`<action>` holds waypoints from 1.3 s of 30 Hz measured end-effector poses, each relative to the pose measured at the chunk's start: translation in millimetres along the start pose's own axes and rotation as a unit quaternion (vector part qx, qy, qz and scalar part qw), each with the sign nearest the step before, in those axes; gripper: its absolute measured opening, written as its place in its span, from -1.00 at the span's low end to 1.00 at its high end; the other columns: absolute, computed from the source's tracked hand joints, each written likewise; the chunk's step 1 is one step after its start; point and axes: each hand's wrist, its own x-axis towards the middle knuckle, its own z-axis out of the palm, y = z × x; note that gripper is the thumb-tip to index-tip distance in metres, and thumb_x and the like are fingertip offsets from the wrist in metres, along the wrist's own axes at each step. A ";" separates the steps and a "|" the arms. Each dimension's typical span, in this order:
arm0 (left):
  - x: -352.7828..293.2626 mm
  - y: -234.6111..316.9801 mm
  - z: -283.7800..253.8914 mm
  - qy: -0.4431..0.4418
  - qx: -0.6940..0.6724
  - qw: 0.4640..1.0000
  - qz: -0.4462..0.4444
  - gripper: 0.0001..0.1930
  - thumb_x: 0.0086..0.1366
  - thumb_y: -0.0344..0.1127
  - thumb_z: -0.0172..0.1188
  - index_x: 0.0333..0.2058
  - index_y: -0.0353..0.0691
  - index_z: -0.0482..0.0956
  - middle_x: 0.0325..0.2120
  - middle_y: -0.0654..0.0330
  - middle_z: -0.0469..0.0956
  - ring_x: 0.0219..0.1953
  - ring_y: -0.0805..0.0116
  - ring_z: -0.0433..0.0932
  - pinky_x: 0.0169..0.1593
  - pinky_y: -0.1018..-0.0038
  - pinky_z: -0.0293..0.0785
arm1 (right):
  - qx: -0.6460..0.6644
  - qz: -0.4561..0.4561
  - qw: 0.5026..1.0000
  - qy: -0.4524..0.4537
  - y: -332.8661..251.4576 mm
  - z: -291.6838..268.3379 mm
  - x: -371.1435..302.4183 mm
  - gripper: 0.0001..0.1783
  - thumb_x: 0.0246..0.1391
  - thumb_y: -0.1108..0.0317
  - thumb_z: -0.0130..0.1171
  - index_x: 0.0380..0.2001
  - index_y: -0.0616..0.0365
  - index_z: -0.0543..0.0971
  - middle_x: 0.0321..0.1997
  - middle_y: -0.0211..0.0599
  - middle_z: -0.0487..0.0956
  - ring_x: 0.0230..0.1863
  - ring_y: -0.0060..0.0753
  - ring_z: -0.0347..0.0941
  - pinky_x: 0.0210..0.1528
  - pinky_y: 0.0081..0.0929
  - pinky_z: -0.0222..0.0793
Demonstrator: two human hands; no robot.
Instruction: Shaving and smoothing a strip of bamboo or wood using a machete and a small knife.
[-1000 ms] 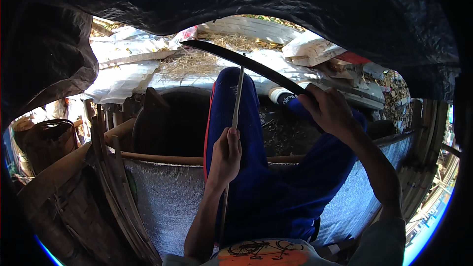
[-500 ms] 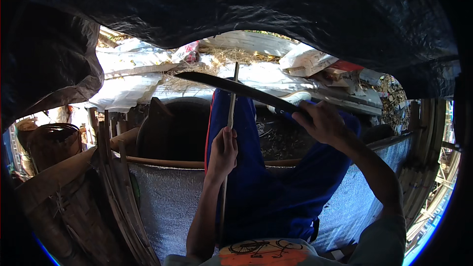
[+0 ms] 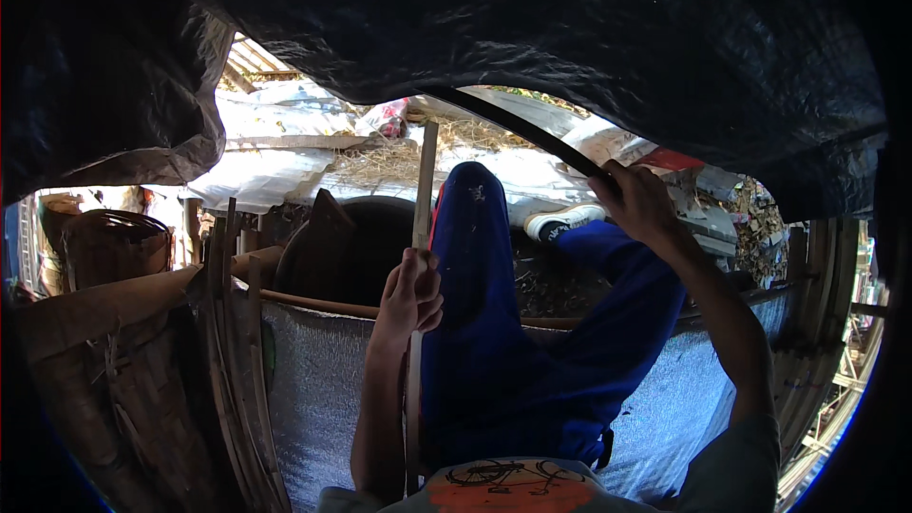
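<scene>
My left hand point(image 3: 410, 293) is closed around a long, pale strip of split bamboo point(image 3: 425, 180), held upright beside my left knee. The strip's lower end runs down along my forearm toward my lap. In my right hand point(image 3: 638, 201) is a machete point(image 3: 522, 130), gripped by the handle. Its dark, broad blade slants up and to the left, apart from the bamboo strip and beyond its top end. Black sheeting overhead meets the blade's far tip. My legs in blue trousers point(image 3: 532, 380) are bent below the hands.
Black plastic sheeting point(image 3: 456, 19) hangs low across the top. On the left are a woven basket point(image 3: 116, 247), a thick bamboo pole point(image 3: 114, 309) and upright bamboo strips point(image 3: 228, 351). A dark round tub point(image 3: 370, 247) stands behind my left hand. Silvery foil sheet point(image 3: 318, 389) lies under me.
The machete has lifted away from the bamboo strip, up and to the right. My left hand has shifted slightly left, and the strip's broader face now shows.
</scene>
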 end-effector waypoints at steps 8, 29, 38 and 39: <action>-65.2 66.3 -20.0 0.084 0.040 0.994 0.060 -0.41 0.39 0.20 -0.30 -0.31 -0.27 0.45 -0.79 0.46 0.04 -0.84 0.68 0.05 -0.78 0.65 0.04 | -0.083 -0.139 0.981 -0.110 -44.3 -11.6 2.7 -0.53 0.06 -0.11 0.12 -0.38 0.15 0.53 -0.70 -0.24 0.52 -0.63 -0.20 0.52 -0.55 -0.25 0.44; -153.7 109.7 -126.8 0.237 0.066 0.962 0.116 -0.42 0.42 0.13 -0.32 -0.20 -0.28 0.50 -0.82 0.49 0.01 -0.87 0.70 -0.01 -0.80 0.66 -0.08 | 0.063 -0.584 0.778 -0.222 -335.9 212.9 -8.6 -0.45 0.00 -0.17 0.11 -0.12 0.03 0.43 -0.49 -0.34 0.54 -0.19 -0.28 0.48 -0.22 -0.32 0.43; -187.4 79.9 -177.1 0.272 0.021 0.951 0.143 -0.45 0.43 0.12 -0.32 -0.23 -0.24 0.50 -0.78 0.50 0.02 -0.85 0.74 -0.01 -0.79 0.65 -0.10 | 0.127 -0.579 0.787 -0.169 -365.1 229.1 -15.9 -0.55 0.00 -0.15 0.10 -0.28 0.00 0.48 -0.30 -0.34 0.51 0.02 -0.22 0.31 0.03 -0.20 0.26; -189.4 77.9 -178.2 0.269 0.020 0.953 0.142 -0.45 0.43 0.12 -0.32 -0.23 -0.24 0.50 -0.78 0.50 0.02 -0.85 0.74 -0.01 -0.79 0.65 -0.10 | 0.137 -0.580 0.790 -0.145 -367.5 231.0 -14.9 -0.54 0.01 -0.16 0.09 -0.30 0.01 0.49 -0.26 -0.33 0.49 0.03 -0.20 0.30 0.06 -0.19 0.23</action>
